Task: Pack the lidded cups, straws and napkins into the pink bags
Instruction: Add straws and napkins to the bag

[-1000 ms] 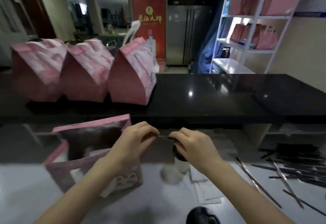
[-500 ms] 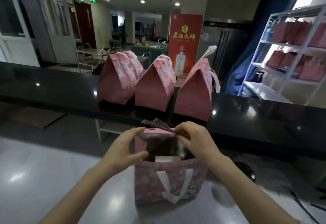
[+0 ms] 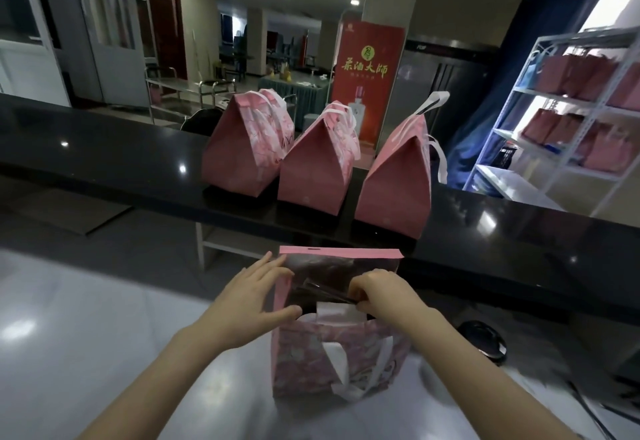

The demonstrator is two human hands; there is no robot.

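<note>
The open pink bag [image 3: 341, 353] stands upright on the white counter [image 3: 104, 335], right in front of the person, its mouth gaping and its white handles hanging down the front. The left hand [image 3: 247, 302] is at the bag's nine o'clock. Its fingers [image 3: 266, 266] are straight and spread against the outside of the bag's left wall, and the thumb lies along the near rim, so it braces the bag without gripping it. The right hand [image 3: 384, 297] is over the bag's mouth toward three o'clock, with its fingers [image 3: 363, 287] curled tight and pinching one end of a thin dark straw [image 3: 322, 292]. The straw runs out from those fingers toward nine o'clock, slanting across the opening just inside the rim. Directly under it, at its six o'clock, a white napkin [image 3: 337, 311] pokes up from inside the bag, close to the right fingertips; I cannot tell whether it touches them.

At twelve o'clock from the open bag, three closed pink bags [image 3: 318, 165] sit in a row on the raised black counter [image 3: 519, 249], tops folded shut. At three o'clock a dark round object [image 3: 483, 339] rests on the white counter, well apart from the hands. Toward two o'clock a white shelf [image 3: 519, 89] holds more pink bags, and a red banner [image 3: 367, 68] stands behind the row.
</note>
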